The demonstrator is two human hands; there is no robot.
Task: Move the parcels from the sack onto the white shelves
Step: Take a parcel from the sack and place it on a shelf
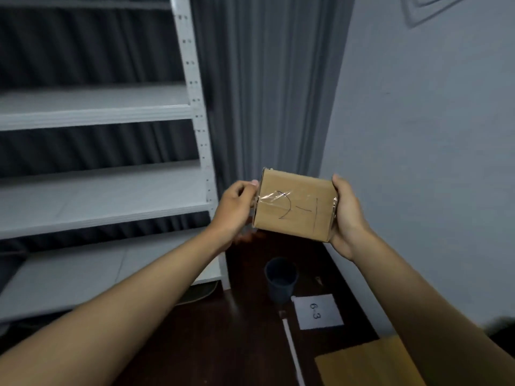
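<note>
A small brown cardboard parcel (295,204) is held up in the air between both hands, in front of a grey curtain (264,84) and just right of the white shelves (97,115). The left hand (234,210) grips the parcel's left end, its thumb up by the top corner and its fingers curled round underneath, mostly hidden behind the box. The right hand (345,215) clasps the right end, thumb lying along the upper edge and palm pressed against the side; its fingers go behind the box and cannot be seen. The parcel is tilted, its right side lower than its left, and the face turned to the camera carries a strip of clear tape and black handwritten marks that read something like "2-1" turned sideways. The shelf boards visible at the left hold nothing that can be made out. Below the hands is a dark wooden surface (223,344) with a dark cup (280,280) standing on it, a white label (317,312) marked "6-3" just beside the cup, a thin white stick (292,355) lying near the label, and a yellowish flat sheet (370,363) at the lower right corner
</note>
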